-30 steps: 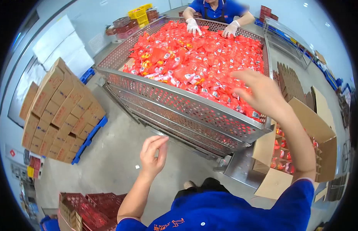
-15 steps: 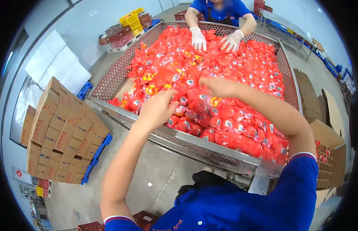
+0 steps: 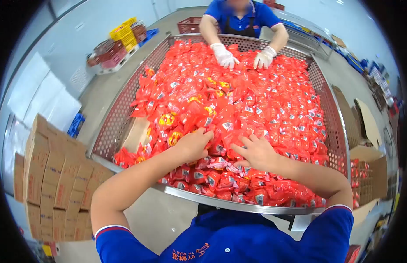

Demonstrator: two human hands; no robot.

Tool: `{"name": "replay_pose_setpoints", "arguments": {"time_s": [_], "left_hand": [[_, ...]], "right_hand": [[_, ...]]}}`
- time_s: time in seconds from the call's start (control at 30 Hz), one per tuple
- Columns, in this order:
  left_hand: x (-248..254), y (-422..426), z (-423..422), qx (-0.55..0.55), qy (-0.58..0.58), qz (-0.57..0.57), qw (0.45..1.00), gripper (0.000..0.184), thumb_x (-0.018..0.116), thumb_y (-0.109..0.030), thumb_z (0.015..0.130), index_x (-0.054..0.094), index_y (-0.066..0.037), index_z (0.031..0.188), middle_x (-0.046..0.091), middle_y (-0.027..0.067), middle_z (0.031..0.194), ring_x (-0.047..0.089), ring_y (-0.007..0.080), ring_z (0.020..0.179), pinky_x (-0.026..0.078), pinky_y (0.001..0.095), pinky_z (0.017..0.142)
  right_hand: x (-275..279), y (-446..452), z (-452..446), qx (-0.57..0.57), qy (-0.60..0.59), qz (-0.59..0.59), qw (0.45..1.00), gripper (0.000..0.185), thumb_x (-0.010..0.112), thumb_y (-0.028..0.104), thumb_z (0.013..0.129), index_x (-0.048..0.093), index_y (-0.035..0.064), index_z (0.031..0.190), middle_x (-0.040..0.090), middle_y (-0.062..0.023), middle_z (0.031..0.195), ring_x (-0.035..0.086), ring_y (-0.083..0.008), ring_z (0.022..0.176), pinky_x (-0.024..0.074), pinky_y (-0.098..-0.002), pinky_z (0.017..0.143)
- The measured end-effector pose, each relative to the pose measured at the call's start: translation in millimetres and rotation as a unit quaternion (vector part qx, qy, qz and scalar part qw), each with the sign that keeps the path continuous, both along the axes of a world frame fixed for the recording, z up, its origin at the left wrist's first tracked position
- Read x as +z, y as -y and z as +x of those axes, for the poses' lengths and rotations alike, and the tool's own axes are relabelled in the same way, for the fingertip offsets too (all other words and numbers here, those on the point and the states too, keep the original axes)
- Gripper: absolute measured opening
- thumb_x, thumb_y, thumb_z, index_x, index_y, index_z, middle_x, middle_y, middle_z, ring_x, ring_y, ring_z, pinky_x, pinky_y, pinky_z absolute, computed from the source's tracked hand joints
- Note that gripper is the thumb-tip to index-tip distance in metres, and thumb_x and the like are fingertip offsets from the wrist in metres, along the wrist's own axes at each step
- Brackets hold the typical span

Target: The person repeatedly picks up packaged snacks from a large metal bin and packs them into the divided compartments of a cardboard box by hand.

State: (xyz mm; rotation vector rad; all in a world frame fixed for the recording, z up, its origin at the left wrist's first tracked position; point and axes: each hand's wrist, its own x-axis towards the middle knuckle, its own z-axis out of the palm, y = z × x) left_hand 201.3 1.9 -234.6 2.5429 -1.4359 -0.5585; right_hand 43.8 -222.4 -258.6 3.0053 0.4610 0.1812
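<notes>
Many red plastic packets (image 3: 273,105) with small labels fill a perforated metal bin (image 3: 334,118). Over the near middle of the heap, my left hand (image 3: 195,143) rests on packets with its fingers curled; whether it grips one is hard to tell. My right hand (image 3: 257,152) lies just right of it, fingers spread on the packets. Some packets show yellow patches (image 3: 167,119) left of centre. At the far side, a co-worker's two white-gloved hands (image 3: 225,57) touch the heap.
The co-worker (image 3: 243,19) stands behind the bin's far rim. Stacked cartons (image 3: 59,184) are on the left, with yellow and red crates (image 3: 123,36) farther back. An open carton (image 3: 373,175) with dividers holds red packets at the right. Brown sheet material (image 3: 269,40) is not distinct.
Both my hands have come from in front of and above the bin down onto the packets. The bin now lies closer beneath me. The co-worker's gloved hands have shifted slightly on the heap.
</notes>
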Motion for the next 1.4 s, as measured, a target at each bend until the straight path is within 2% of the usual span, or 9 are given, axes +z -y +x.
{"name": "replay_pose_setpoints", "arguments": {"time_s": [0.13,0.33,0.4,0.5,0.57,0.67,0.77,1.07,1.4], "left_hand": [[39.9,-19.5,41.8,-0.051,0.007,-0.048,0.998,0.037,0.066,-0.016,0.082,0.057,-0.008,0.117,0.059,0.0183,0.113,0.064,0.0381,0.101,0.052,0.0461,0.086],[10.8,-12.5,138.5,0.01,-0.025,-0.156,0.987,0.033,0.06,-0.018,0.085,0.059,-0.007,0.116,0.058,0.0204,0.112,0.062,0.0385,0.1,0.05,0.0448,0.088],[-19.3,-6.5,158.9,0.009,-0.01,-0.256,0.967,0.029,0.059,-0.019,0.089,0.059,-0.005,0.114,0.056,0.0213,0.113,0.06,0.0366,0.103,0.048,0.0424,0.092],[-3.3,-13.0,141.0,0.005,-0.029,-0.199,0.98,0.069,0.07,-0.042,0.085,0.044,-0.008,0.14,0.039,0.0275,0.141,0.041,0.0432,0.131,0.036,0.0503,0.109],[-17.3,-12.3,138.7,-0.044,0.04,-0.12,0.991,0.121,0.083,-0.06,0.067,0.017,-0.013,0.157,0.013,0.0292,0.159,0.016,0.0503,0.146,0.02,0.0606,0.117],[-14.1,-12.9,147.5,-0.029,0.006,-0.068,0.997,0.129,0.088,-0.062,0.059,0.022,-0.009,0.156,0.025,0.0323,0.153,0.027,0.0499,0.142,0.026,0.0569,0.116],[4.1,-13.9,164.3,-0.053,-0.012,0.056,0.997,0.137,0.091,-0.062,0.05,0.021,-0.014,0.157,0.028,0.0311,0.151,0.035,0.0501,0.138,0.037,0.0544,0.111],[-37.8,-23.9,186.4,-0.085,0.017,0.018,0.996,0.138,0.094,-0.057,0.046,0.025,-0.014,0.157,0.011,0.0307,0.161,0.021,0.0523,0.144,0.026,0.0548,0.118],[1.8,-14.6,131.9,-0.134,-0.102,-0.14,0.976,0.085,0.09,-0.027,0.065,0.051,-0.003,0.137,0.043,0.0244,0.14,0.047,0.0376,0.128,0.041,0.0428,0.107]], "right_hand": [[-6.1,16.5,50.1,-0.112,-0.036,0.098,0.988,0.04,0.065,0.046,0.091,0.056,0.0096,0.105,0.064,-0.0181,0.11,0.068,-0.0391,0.082,0.0561,-0.05,0.066],[-6.1,29.8,122.6,-0.317,-0.13,0.382,0.858,0.074,0.065,0.056,0.09,0.048,0.0053,0.142,0.056,-0.0244,0.137,0.055,-0.0391,0.127,0.0471,-0.0469,0.101],[0.0,25.1,136.1,-0.259,-0.246,0.584,0.729,0.1,0.067,0.061,0.086,0.027,0.0008,0.155,0.043,-0.0226,0.152,0.04,-0.0314,0.142,0.0342,-0.0412,0.114],[1.8,-3.2,156.6,-0.205,-0.204,0.619,0.73,0.109,0.069,0.061,0.085,0.018,-0.0018,0.157,0.034,-0.0206,0.158,0.035,-0.0284,0.145,0.0323,-0.039,0.115],[-9.7,-4.8,180.3,-0.161,-0.351,0.685,0.617,0.112,0.071,0.063,0.082,0.021,-0.0024,0.156,0.029,-0.0227,0.16,0.032,-0.0285,0.146,0.0264,-0.038,0.119],[-21.3,-8.0,202.7,-0.152,-0.189,0.513,0.824,0.11,0.075,0.065,0.076,0.028,0.0052,0.156,0.042,-0.0227,0.146,0.042,-0.0343,0.137,0.0377,-0.0449,0.11],[26.5,-38.0,191.2,-0.127,-0.252,0.348,0.894,0.115,0.083,0.068,0.061,0.039,0.0095,0.15,0.043,-0.0248,0.142,0.047,-0.0414,0.129,0.0425,-0.0497,0.105],[28.1,-95.7,182.8,-0.205,-0.146,0.11,0.961,0.109,0.088,0.059,0.055,0.046,0.0171,0.145,0.043,-0.022,0.139,0.054,-0.0441,0.114,0.0525,-0.0484,0.09],[29.7,-47.9,138.9,-0.183,-0.205,0.18,0.944,0.092,0.085,0.041,0.065,0.046,0.0191,0.145,0.044,-0.0191,0.138,0.054,-0.044,0.116,0.0522,-0.0497,0.093]]}}
